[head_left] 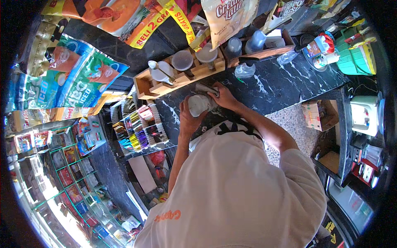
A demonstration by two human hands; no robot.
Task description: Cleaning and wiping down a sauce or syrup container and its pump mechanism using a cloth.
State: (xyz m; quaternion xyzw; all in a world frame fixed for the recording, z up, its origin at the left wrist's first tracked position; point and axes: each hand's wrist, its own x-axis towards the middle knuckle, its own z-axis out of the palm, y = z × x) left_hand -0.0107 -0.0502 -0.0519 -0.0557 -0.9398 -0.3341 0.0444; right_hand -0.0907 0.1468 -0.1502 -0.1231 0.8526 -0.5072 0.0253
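Observation:
My left hand (pixel 188 120) is wrapped around a round container (pixel 198 106) with a whitish top, tilted above the black marble-patterned counter (pixel 173 111). Beside it, my right hand (pixel 225 98) grips a greyish folded item (pixel 204 88) that looks like a cloth. The fingers of that hand are close to the container's side; whether they touch it I cannot tell. Just beyond my hands stands a wooden rack (pixel 181 85) with lidded tubs (pixel 182 60) and a spoon (pixel 161 71) lying across one of them.
A sachet rack (pixel 139 127) stands to the left, near hanging drink packets (pixel 93 77). Stacked plastic cups (pixel 256 42) fill a wooden box behind a crumpled plastic bag (pixel 245 70). Farther right are bottles (pixel 324 60) and a green basket (pixel 353 57). A cardboard box (pixel 313 114) sits lower right.

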